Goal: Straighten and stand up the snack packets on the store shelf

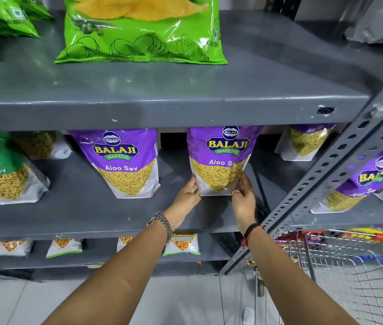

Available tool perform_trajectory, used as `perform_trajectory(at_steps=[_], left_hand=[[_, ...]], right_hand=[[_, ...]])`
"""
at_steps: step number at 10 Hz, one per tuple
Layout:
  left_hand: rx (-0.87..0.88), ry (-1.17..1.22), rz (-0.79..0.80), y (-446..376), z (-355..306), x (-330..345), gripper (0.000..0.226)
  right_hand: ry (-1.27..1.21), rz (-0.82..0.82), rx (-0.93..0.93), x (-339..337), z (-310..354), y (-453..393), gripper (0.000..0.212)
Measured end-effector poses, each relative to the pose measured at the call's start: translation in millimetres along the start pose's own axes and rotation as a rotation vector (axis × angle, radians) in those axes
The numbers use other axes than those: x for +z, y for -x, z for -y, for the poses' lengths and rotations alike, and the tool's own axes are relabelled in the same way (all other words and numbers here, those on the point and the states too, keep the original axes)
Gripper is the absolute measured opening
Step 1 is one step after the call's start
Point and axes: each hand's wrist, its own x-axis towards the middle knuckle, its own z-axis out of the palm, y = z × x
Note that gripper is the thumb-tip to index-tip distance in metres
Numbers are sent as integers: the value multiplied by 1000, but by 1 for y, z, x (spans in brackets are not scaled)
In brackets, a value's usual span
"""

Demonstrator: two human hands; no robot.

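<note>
A purple Aloo Sev packet (221, 158) stands upright on the middle grey shelf (91, 216). My left hand (187, 195) grips its lower left corner and my right hand (244, 193) grips its lower right corner. A second purple Aloo Sev packet (124, 160) stands upright to the left, apart from my hands. A green Sev packet (2, 170) stands at the far left. More purple packets stand further back right (307, 141) and beyond the upright post (371, 179).
A large green wafer packet (138, 31) stands on the upper shelf (162, 109). Small packets (181, 246) line the lower shelf. A slotted grey post (340, 165) runs diagonally at right. A wire shopping cart (350, 266) is at the lower right.
</note>
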Motion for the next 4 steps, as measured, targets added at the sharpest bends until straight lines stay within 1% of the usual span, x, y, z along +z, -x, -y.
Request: perform_trajectory(at_steps=[1,2,3,4], left_hand=[[-11,-7,-5,-1,-2,2,72],[-22,-22,-4,0,-5,5,71],[-37,11,-12,-2,1,2,66],[70,-44,-214,5,14,-4,55]], right_hand=[[-19,-27,-7,-2,-2,2,68],[-30,-26,-13,-5,3,6,67],[-50,-1,-12,-7,2,4,64],[4,-23,78,-9,0,11,64]])
